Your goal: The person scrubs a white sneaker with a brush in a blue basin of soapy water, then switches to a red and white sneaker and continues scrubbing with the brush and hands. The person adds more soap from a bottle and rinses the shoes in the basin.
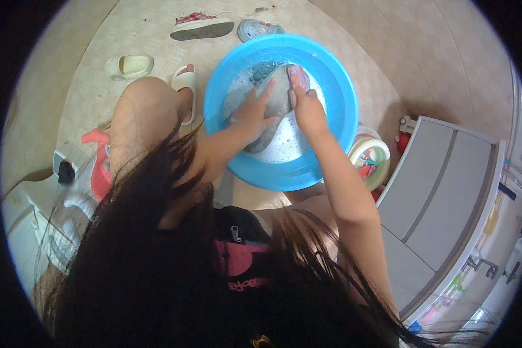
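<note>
A round blue plastic basin (337, 152) stands on the floor before me, with sudsy water (282, 145) in it. A grey soaked item (279, 104), possibly cloth or a shoe, lies in the suds; its exact kind cannot be made out. My left hand (249, 112) rests on this grey item with fingers and thumb spread. In my right hand (308, 106) is a small pink block (299, 76), perhaps soap or a brush, held against the grey item's upper right edge. Dark green dotted material (265, 70) shows at the water's far side.
Beyond the basin lie a tipped plaid shoe (202, 28) and a light-blue clog (256, 29). A pale clog (130, 66) is at the left. Right of the basin stands a pale tub (383, 154) with small things inside, beside a grey-panelled cabinet (417, 174). Loose hair covers the lower view.
</note>
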`<state>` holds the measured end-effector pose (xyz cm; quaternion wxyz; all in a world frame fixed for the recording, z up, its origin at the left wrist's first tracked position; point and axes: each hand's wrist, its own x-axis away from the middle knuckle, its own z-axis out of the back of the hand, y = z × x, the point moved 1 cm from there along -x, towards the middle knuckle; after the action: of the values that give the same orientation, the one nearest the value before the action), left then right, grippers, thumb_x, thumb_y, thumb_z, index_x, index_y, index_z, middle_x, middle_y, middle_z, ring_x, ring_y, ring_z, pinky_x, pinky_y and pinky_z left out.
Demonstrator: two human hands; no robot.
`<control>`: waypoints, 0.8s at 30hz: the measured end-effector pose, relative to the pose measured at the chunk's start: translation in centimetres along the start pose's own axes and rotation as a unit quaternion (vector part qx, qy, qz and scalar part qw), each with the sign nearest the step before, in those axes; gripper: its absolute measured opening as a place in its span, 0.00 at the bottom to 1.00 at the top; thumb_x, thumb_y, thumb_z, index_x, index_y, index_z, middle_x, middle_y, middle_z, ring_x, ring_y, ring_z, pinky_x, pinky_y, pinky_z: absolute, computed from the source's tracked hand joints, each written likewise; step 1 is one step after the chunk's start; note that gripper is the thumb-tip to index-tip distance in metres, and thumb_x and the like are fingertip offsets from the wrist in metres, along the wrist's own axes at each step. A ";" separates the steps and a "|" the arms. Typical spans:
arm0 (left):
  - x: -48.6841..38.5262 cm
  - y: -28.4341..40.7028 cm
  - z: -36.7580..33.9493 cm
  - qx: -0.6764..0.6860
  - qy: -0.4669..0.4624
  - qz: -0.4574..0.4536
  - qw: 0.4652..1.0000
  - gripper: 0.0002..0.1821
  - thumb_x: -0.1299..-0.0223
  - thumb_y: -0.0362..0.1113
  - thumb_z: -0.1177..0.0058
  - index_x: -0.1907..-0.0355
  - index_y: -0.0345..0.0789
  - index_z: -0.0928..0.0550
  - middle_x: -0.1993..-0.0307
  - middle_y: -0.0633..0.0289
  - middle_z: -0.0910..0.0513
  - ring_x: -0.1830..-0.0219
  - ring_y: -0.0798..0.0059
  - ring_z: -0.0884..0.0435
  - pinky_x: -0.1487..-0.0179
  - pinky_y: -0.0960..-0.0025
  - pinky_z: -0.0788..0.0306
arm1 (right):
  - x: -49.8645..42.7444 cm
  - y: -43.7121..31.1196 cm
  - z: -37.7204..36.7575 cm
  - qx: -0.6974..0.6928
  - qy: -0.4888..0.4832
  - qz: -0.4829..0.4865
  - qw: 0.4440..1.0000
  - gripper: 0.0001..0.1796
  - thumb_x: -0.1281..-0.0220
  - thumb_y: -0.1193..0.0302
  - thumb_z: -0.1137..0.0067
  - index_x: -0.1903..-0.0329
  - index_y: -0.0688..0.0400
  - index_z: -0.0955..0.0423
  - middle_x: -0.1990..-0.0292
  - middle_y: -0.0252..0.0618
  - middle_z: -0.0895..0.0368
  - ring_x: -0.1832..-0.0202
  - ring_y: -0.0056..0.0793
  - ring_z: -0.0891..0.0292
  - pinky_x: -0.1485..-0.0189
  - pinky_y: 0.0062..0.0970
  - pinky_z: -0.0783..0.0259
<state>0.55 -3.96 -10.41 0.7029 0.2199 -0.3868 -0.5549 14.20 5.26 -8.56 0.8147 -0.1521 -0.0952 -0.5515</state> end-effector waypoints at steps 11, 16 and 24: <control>-0.2 -0.8 -0.9 0.025 0.007 -0.003 1.000 0.51 0.45 0.45 0.38 0.25 0.59 0.56 0.31 0.42 0.44 0.32 0.44 0.39 0.34 0.46 0.39 | -0.6 1.1 0.7 -0.136 0.043 0.066 0.988 0.30 0.30 0.65 0.58 0.27 0.43 0.49 0.46 0.57 0.25 0.57 0.56 0.21 0.50 0.44 0.26; -0.3 -0.8 -0.4 0.029 -0.001 -0.012 0.999 0.52 0.45 0.45 0.37 0.25 0.58 0.57 0.31 0.41 0.43 0.31 0.45 0.40 0.34 0.45 0.40 | -1.9 -0.9 1.1 -0.109 0.034 0.081 0.990 0.30 0.30 0.61 0.59 0.27 0.40 0.49 0.58 0.60 0.20 0.60 0.57 0.21 0.52 0.46 0.27; -0.1 0.2 0.3 0.021 -0.044 0.043 0.998 0.51 0.43 0.46 0.38 0.25 0.57 0.57 0.30 0.42 0.45 0.30 0.45 0.41 0.33 0.50 0.39 | -2.1 -3.6 2.6 -0.049 -0.014 0.044 0.998 0.28 0.31 0.63 0.59 0.29 0.35 0.46 0.57 0.60 0.20 0.57 0.55 0.20 0.52 0.49 0.26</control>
<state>0.42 -3.72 -10.07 0.7034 0.1936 -0.4382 -0.5251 10.12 6.74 -6.31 0.8285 -0.2035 -0.0732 -0.5165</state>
